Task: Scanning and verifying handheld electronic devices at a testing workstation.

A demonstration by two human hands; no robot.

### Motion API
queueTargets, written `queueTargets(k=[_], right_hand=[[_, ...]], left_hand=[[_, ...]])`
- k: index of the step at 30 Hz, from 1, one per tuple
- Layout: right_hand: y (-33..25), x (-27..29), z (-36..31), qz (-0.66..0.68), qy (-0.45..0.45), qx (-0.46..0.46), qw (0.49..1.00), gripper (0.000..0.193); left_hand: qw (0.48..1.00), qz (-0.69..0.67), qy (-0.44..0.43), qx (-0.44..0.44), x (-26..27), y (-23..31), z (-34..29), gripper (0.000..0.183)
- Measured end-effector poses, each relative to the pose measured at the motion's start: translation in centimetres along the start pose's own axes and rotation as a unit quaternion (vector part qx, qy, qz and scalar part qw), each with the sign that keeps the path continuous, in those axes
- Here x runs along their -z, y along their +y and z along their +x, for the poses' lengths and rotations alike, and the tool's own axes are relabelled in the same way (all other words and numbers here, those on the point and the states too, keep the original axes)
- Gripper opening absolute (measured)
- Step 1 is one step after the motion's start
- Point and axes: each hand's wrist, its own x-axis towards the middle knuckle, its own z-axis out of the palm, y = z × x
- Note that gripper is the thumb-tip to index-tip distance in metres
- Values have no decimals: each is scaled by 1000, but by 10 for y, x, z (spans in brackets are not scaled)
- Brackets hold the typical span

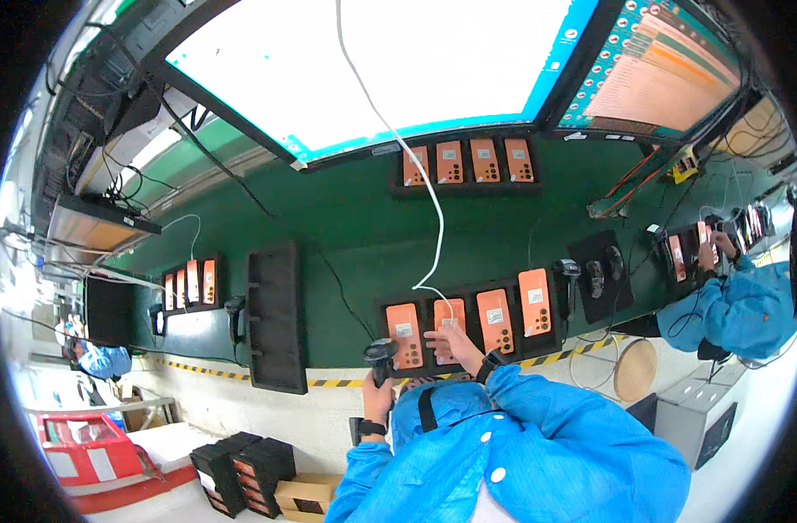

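Note:
My left hand (378,399) is closed round the handle of a black barcode scanner (381,352), its head beside the leftmost orange phone (404,324). My right hand (457,343) lies over the second orange phone (449,309), fingers stretched out and apart to the left. A white cable (440,228) hangs from above and runs down to this phone by my fingers; its end is hidden. Two more orange phones, one in the middle right (494,320) and one at the right end (533,301), share the black tray (468,293). All show their backs, with pale labels.
A second tray of orange phones (483,161) stands below the large monitor (381,70). To the left lies a black slotted tray (274,318), with another scanner (234,318) beyond. A scanner (569,279) stands right of my tray. A co-worker in blue (747,305) handles phones at far right.

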Motion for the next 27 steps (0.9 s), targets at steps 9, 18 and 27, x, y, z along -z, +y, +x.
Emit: queueTargets(k=[9,18,27], right_hand=[[65,6,79,-367,6,257,894,44],[34,-33,50,-336,21,286,897,23],[38,-29,82,-314,7,241,918,24]], left_hand=[[996,73,-56,-9,-6,-21,18,25],[992,71,-102,-27,-2,7,19,20],[990,6,-144,-3,12,-12,49,17]])
